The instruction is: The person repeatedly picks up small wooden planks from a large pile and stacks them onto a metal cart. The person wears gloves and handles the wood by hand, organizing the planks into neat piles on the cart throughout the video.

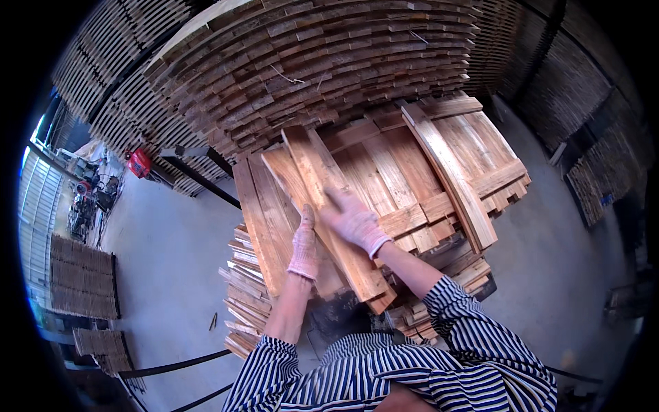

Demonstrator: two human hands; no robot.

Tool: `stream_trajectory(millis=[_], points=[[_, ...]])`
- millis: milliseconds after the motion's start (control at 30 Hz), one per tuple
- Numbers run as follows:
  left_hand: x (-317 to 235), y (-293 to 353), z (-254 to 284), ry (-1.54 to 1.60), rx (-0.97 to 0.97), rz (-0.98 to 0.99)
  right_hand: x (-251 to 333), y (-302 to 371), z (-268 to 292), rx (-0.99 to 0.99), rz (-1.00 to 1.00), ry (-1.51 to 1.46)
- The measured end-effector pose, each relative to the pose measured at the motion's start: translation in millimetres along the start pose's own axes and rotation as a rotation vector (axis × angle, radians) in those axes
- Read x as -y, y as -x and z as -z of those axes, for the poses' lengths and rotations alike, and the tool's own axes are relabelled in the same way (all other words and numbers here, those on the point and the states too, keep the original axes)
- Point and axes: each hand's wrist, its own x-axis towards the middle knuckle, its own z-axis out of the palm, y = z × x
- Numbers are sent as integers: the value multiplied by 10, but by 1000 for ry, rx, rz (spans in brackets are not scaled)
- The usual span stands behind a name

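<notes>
Two wooden planks lie one over the other at a slight angle across a pile of boards. The upper plank runs from far left to near right, and the lower plank shows along its left side. My left hand, in a pale pinkish work glove, is edge-on against the left side of these planks, its fingers stretched upward. My right hand, gloved alike, lies over the upper plank's right edge with fingers extended and slightly blurred. Another loose plank rests on the boards to the right.
Beneath are flat rows of boards with crosspieces. A tall stack of rough timber rises behind. Wood offcuts are piled below at the left. A red object and a dark metal bar stand at the left, beside grey floor.
</notes>
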Motion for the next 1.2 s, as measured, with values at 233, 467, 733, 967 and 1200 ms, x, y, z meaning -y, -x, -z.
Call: stream_trajectory(millis=[233, 467, 733, 967, 1200], points=[[-23, -262, 225, 238, 292, 101, -331, -169, 308, 41, -161, 486], [121, -459, 367, 159, 214, 64, -807, -526, 546, -80, -91, 534], [15, -99, -230, -29, 120, 95, -366, -168, 60, -141, 159, 572], [-315, -281, -302, -838, 181, -502, -1001, -7, 970, -231, -131, -162], [-1504, -1143, 1930, -399, -358, -56, -923, -736, 618, -137, -226, 544]])
